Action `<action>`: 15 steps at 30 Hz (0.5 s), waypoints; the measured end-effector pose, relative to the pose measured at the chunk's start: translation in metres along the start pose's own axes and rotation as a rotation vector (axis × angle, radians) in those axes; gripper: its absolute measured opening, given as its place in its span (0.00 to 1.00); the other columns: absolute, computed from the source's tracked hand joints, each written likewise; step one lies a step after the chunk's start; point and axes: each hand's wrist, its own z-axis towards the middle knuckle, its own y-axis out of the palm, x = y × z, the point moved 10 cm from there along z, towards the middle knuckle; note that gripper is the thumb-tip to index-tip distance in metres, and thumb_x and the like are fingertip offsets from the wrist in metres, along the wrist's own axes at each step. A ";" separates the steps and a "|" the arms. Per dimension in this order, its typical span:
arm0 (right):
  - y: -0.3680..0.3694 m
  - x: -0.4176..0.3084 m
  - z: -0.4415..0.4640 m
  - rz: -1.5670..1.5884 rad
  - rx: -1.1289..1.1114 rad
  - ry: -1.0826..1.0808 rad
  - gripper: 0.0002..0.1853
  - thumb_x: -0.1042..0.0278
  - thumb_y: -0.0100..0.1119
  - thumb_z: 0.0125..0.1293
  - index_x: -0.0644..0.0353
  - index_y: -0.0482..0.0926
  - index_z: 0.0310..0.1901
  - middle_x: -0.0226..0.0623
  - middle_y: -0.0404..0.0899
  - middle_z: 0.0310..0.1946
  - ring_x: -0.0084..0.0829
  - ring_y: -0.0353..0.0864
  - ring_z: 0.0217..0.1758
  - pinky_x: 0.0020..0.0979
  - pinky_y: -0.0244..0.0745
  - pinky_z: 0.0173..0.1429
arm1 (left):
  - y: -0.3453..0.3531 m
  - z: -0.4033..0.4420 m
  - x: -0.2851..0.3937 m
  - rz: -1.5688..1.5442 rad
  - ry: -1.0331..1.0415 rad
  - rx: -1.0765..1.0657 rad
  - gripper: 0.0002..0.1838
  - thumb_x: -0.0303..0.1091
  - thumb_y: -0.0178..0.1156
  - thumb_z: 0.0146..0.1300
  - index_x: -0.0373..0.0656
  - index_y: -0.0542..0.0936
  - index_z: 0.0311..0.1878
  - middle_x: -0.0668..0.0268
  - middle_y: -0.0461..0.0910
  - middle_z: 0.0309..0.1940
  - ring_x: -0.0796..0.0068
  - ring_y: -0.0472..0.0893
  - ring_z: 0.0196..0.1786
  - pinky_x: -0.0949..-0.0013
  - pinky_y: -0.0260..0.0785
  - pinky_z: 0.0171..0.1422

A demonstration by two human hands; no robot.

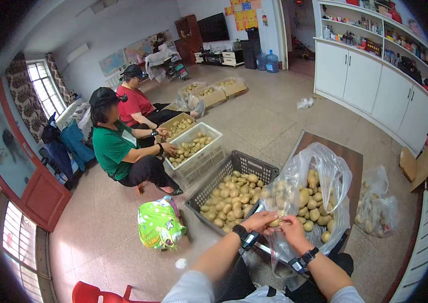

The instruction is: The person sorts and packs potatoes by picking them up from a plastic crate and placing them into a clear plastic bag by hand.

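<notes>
Close together in front of me, my left hand (258, 222) and my right hand (296, 233) both have their fingers closed on a small potato (274, 222). Just beyond my hands lies a clear plastic bag (343, 174), its mouth spread, with several potatoes (316, 212) inside. To the left of the bag stands a dark grey plastic crate (269, 174), which holds a heap of potatoes (234, 197).
A person in green (110, 151) crouches by a white crate (209, 156) of potatoes; a person in red (140, 103) sits behind. A green patterned cloth bundle (159, 224), a red chair (90, 293) and another filled plastic bag (377, 202) are around me.
</notes>
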 end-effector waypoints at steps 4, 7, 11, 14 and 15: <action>-0.034 -0.009 -0.018 -0.420 0.225 -0.203 0.17 0.69 0.63 0.54 0.61 0.73 0.46 0.39 0.79 0.35 0.37 0.80 0.39 0.34 0.76 0.44 | -0.051 0.033 -0.027 -0.180 0.043 0.096 0.23 0.43 0.59 0.64 0.41 0.69 0.58 0.62 0.76 0.42 0.71 0.80 0.40 0.67 0.77 0.39; -0.062 0.007 -0.034 -0.695 0.315 -0.070 0.21 0.67 0.63 0.50 0.60 0.74 0.47 0.43 0.79 0.41 0.46 0.76 0.48 0.39 0.71 0.54 | -0.078 0.029 -0.014 0.088 0.234 0.235 0.18 0.37 0.58 0.65 0.43 0.68 0.55 0.59 0.76 0.44 0.65 0.80 0.41 0.63 0.78 0.41; -0.084 0.034 -0.054 -0.899 0.317 0.156 0.23 0.64 0.62 0.50 0.59 0.72 0.49 0.47 0.75 0.48 0.51 0.72 0.54 0.44 0.67 0.58 | -0.110 0.031 -0.043 -0.341 0.055 0.289 0.18 0.37 0.57 0.65 0.45 0.68 0.56 0.55 0.76 0.44 0.57 0.80 0.45 0.57 0.79 0.40; -0.084 0.039 -0.059 -0.950 0.335 0.169 0.28 0.61 0.64 0.49 0.59 0.69 0.53 0.49 0.69 0.54 0.55 0.69 0.57 0.47 0.64 0.61 | -0.137 0.020 -0.014 0.347 0.432 0.302 0.21 0.45 0.61 0.60 0.39 0.71 0.49 0.53 0.78 0.39 0.54 0.79 0.43 0.59 0.75 0.46; -0.085 0.040 -0.063 -0.940 0.347 0.232 0.30 0.60 0.64 0.49 0.60 0.67 0.55 0.51 0.67 0.55 0.58 0.68 0.55 0.48 0.64 0.61 | -0.136 0.000 0.003 0.935 0.856 0.401 0.24 0.49 0.62 0.57 0.37 0.72 0.46 0.51 0.78 0.38 0.53 0.79 0.42 0.60 0.74 0.49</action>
